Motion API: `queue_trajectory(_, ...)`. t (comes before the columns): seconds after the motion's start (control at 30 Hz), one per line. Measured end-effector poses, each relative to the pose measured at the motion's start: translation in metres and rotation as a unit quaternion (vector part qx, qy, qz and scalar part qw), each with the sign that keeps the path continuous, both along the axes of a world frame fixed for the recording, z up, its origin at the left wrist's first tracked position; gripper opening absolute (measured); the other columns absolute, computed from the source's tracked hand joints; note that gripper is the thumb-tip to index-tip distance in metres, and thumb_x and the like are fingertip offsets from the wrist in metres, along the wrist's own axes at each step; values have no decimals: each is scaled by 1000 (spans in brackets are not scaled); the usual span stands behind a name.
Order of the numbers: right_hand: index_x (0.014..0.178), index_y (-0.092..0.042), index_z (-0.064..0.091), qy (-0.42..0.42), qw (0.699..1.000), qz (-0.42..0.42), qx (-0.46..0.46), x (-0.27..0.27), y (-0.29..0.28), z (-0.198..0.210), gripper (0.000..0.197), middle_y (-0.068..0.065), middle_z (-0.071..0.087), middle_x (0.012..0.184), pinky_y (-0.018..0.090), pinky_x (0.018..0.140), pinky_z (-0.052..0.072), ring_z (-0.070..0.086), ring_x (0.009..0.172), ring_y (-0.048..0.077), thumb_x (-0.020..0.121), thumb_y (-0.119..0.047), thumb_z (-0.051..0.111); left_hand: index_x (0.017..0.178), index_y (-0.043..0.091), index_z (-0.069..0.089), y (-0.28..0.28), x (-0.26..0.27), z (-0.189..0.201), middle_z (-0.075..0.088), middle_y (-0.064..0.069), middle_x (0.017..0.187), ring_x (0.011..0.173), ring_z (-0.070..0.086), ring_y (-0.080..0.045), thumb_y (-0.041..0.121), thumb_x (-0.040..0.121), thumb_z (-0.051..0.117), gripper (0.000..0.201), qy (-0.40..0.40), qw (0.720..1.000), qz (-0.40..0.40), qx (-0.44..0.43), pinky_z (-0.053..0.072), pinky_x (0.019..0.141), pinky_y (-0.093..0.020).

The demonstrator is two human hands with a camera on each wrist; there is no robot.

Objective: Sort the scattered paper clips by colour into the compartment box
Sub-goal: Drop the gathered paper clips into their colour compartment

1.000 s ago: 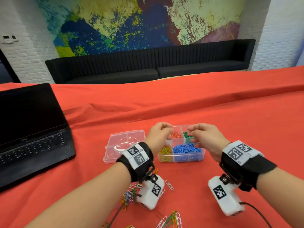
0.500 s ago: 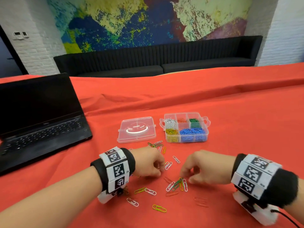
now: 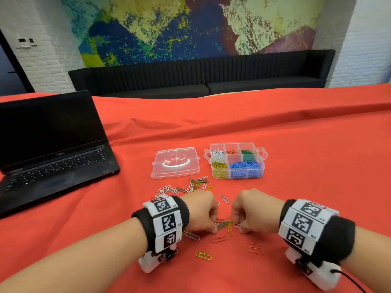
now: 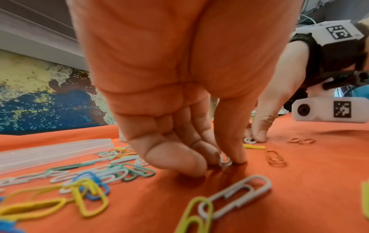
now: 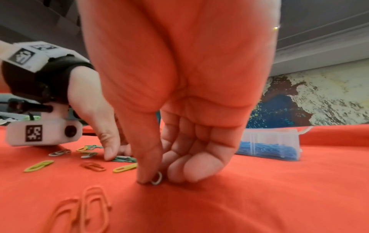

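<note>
The clear compartment box [image 3: 263, 166] stands on the red cloth with white, orange, green, yellow and blue clips in separate compartments. Scattered paper clips [image 3: 191, 187] lie between the box and my hands. My left hand [image 3: 203, 216] is down on the cloth, thumb and fingers pinching a white clip [image 4: 225, 161]. My right hand [image 3: 251, 214] is beside it, pinching another white clip [image 5: 156, 178] against the cloth. A green clip [image 3: 222, 225] and a yellow clip [image 3: 229, 228] lie between the two hands.
The box's clear lid [image 3: 175, 162] lies left of the box. An open black laptop [image 3: 50, 140] sits at the far left. Orange clips [image 3: 254, 247] and a yellow clip [image 3: 203, 255] lie near the wrists. A black sofa [image 3: 201, 75] lines the wall.
Both hands came back from over the box to the scattered clips near me, and each now pinches a white clip on the cloth.
</note>
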State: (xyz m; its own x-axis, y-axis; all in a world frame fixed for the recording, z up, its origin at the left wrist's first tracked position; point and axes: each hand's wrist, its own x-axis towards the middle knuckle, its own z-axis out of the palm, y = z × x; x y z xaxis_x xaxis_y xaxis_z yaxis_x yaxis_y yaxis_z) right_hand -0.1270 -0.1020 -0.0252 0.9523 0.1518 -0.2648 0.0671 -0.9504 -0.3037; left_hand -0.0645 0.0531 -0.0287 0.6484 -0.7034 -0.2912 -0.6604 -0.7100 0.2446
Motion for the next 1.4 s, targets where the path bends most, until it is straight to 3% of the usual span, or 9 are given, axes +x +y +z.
queue_trajectory(0.2,88,-20,62,60,997,-27,34,1,-12,2,15,3,69,83,13,60,46,59,69,11,84,-7,55,99,10,68,15,8,0,62,1,82,74,57,-12,12,84,68,15,48,998,31,-19,43,62,-18)
queue_trajectory(0.33,77,-10,50,71,916,-211,335,18,-15,0,19,7,49,61,23,44,39,46,52,18,88,1,40,88,13,64,35,22,1,62,-4,72,61,60,-16,1,83,55,16,141,982,89,-87,51,59,-22)
queue_trajectory(0.4,77,-11,48,75,886,-273,368,32,-14,0,19,5,41,61,19,42,29,36,47,15,88,-1,37,79,12,59,46,27,2,58,-8,64,51,58,-16,-3,80,51,17,247,937,165,-181,50,51,-25)
queue_trajectory(0.57,80,-11,52,23,989,-130,60,59,0,-5,16,10,53,88,24,56,37,48,74,21,93,-17,46,67,8,50,60,33,7,47,-8,63,52,52,-19,4,70,43,8,407,797,277,-349,45,46,-23)
queue_trajectory(0.77,88,-15,55,-30,994,-51,-89,59,7,-12,17,9,67,104,28,80,51,62,99,25,83,-28,65,76,21,66,64,24,8,47,9,51,46,41,-6,18,81,64,6,162,975,92,-123,36,49,-19)
queue_trajectory(0.97,74,-13,55,65,996,-67,-7,45,-5,-6,16,11,60,71,21,52,41,51,63,21,88,-20,49,102,25,67,50,3,2,51,9,71,68,48,-12,33,78,72,26,3,999,-28,18,38,63,-23)
queue_trajectory(1.1,63,-14,40,237,799,-224,505,41,-14,2,18,5,40,58,16,40,28,36,45,15,79,-12,34,83,17,69,51,7,-3,60,5,66,59,50,-9,22,81,65,7,21,999,-29,6,44,63,-21)
queue_trajectory(1.2,57,-12,41,231,669,-231,668,41,-19,10,15,11,47,63,20,37,35,43,49,20,69,-16,33,76,17,66,59,18,-5,52,9,57,45,45,0,19,90,56,17,153,984,58,-70,40,49,-16)
queue_trajectory(1.4,64,-5,55,205,654,-229,692,48,-11,5,23,16,61,73,24,38,47,54,50,22,69,-13,34,85,0,62,81,33,6,62,-16,75,60,62,-25,16,96,30,37,491,778,272,-281,56,58,-31)
